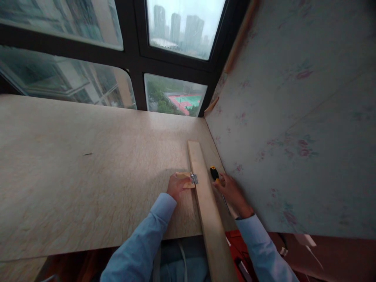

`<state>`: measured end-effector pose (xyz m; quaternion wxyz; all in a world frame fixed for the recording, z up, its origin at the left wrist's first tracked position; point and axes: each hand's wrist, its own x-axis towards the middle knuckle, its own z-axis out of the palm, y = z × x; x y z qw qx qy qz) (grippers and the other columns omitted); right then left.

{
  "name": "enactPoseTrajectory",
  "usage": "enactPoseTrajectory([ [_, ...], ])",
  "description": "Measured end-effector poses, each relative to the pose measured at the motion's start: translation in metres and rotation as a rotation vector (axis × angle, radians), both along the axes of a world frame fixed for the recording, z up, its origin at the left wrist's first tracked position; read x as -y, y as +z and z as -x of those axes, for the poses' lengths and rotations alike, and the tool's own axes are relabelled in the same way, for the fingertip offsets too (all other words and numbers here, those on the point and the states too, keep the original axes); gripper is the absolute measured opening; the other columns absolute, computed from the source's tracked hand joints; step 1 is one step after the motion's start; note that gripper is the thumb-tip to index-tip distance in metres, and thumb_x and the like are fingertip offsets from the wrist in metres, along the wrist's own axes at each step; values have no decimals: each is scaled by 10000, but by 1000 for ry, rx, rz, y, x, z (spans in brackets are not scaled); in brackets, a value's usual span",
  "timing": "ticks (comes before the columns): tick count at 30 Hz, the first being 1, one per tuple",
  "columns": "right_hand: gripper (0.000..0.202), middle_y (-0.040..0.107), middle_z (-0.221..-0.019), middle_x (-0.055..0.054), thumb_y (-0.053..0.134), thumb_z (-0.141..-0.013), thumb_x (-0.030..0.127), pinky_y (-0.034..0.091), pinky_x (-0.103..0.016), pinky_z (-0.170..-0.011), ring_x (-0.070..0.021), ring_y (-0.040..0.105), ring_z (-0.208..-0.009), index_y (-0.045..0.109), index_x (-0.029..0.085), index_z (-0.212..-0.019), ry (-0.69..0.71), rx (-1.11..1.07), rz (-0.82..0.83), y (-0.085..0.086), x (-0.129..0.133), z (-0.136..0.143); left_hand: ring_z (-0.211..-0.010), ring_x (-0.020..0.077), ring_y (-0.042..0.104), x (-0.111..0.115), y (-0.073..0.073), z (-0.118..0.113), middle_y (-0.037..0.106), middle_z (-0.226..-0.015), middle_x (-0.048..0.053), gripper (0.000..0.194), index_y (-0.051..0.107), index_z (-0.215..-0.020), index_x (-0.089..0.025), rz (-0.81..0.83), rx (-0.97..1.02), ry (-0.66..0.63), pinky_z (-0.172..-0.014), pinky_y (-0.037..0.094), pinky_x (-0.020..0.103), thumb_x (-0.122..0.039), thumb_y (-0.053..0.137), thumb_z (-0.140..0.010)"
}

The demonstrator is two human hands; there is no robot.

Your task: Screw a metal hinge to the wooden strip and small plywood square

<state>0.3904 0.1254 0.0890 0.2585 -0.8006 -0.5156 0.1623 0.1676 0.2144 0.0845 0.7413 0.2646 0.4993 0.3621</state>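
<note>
A long pale wooden board (207, 199) lies on the stone-patterned sill and sticks out over its front edge. A small metal hinge (194, 179) sits at the board's left edge, next to a short wooden piece (189, 185). My left hand (177, 186) grips that short piece, its fingertips close to the hinge. Right of the board, my right hand (230, 191) holds a screwdriver (214, 173) with a black and yellow handle. The handle points away from me, and the shaft runs back below the hand.
A thin dark metal bit (87, 154) lies on the sill (117, 184) at the left. Dark-framed windows (138, 51) stand behind the sill, and a flowered wall (293, 117) rises close on the right. Red items (239, 250) show below the front edge.
</note>
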Motion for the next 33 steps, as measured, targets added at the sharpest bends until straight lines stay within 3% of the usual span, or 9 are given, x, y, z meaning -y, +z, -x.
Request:
enactPoseTrajectory([
  [5,280,736,-898,-93,685,-687,334,494,-371,-766,-276,666,-853,726,178,-916,-11,-275,-16,-3,-7,2,-743,232,722,1,4,1,730,-783,45,305,605,-834,-163,13,-51,-18,-636,612,348,-43,776,-611],
  [8,278,743,-817,-64,685,-690,381,503,-349,-694,-246,672,-761,732,178,-874,-17,-421,-31,4,-7,3,-716,217,715,0,2,0,729,-778,41,290,613,-839,-164,5,-34,-29,-631,611,344,-48,766,-622],
  [11,374,757,-845,-61,730,-706,450,535,-347,-682,-220,691,-734,716,187,-972,-42,-722,-139,25,-2,8,-692,210,709,-1,-1,-1,727,-773,47,283,622,-852,-148,10,-35,-30,-618,606,344,-39,755,-628],
  [13,450,770,-939,-53,799,-692,441,559,-363,-761,-213,716,-808,681,229,-1071,-50,-988,-296,44,1,15,-691,213,711,-1,-1,-1,729,-775,51,276,625,-849,-144,13,-39,-24,-623,606,346,-34,752,-630],
  [15,484,773,-995,-36,847,-683,396,559,-395,-869,-212,728,-882,654,267,-1109,8,-1094,-397,65,3,24,-705,220,717,-1,-1,-1,732,-782,54,278,625,-846,-147,8,-43,-15,-639,609,355,-38,759,-629],
  [18,463,775,-1002,-30,858,-708,342,536,-429,-962,-224,723,-976,651,275,-1117,120,-1004,-434,91,3,39,-723,226,721,1,0,-1,732,-791,50,286,617,-847,-159,2,-54,-7,-650,612,364,-46,768,-632],
  [21,345,770,-1054,-45,832,-749,324,535,-427,-974,-236,705,-1060,662,259,-1042,152,-855,-499,102,-4,50,-721,219,720,2,1,-2,727,-791,39,288,604,-849,-170,8,-77,-1,-631,608,350,-49,761,-640],
  [25,334,768,-1064,-54,801,-777,352,545,-444,-964,-243,709,-1060,618,256,-1039,161,-800,-585,98,-19,57,-710,207,714,3,2,-2,724,-797,43,281,606,-852,-167,-1,-79,-1,-607,602,326,-60,759,-643],
  [33,403,746,-1115,-94,736,-818,468,530,-473,-970,-264,696,-1086,541,251,-1095,210,-717,-556,79,-32,58,-694,205,711,2,-6,-3,734,-795,56,279,618,-839,-156,-13,-61,12,-635,606,350,-64,769,-623],
])
